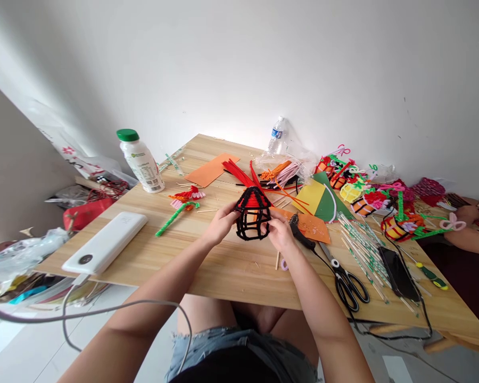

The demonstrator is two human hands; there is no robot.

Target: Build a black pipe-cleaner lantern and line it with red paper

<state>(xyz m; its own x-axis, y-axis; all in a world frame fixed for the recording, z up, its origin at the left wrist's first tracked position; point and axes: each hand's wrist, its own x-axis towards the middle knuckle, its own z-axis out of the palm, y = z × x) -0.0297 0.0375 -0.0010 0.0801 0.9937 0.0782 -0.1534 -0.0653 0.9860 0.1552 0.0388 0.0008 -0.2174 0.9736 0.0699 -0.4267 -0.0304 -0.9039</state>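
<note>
A small basket-shaped frame of black pipe cleaners with a red top [253, 214] is held above the wooden table [223, 271]. My left hand [220, 223] grips its left side with fingers pinched on the black strands. On the frame's right side, my right hand [280, 233] is closed on the lower strands. Loose red pipe cleaners [239, 173] fan out just behind the frame.
A white bottle with a green cap [140, 159] and a white power bank [106, 242] lie left. Black scissors [345, 282], a glue gun [301, 234], a phone [399, 274], paper-wrapped sticks and finished pipe-cleaner baskets [399, 223] crowd the right. Another person's arm [471, 234] rests far right.
</note>
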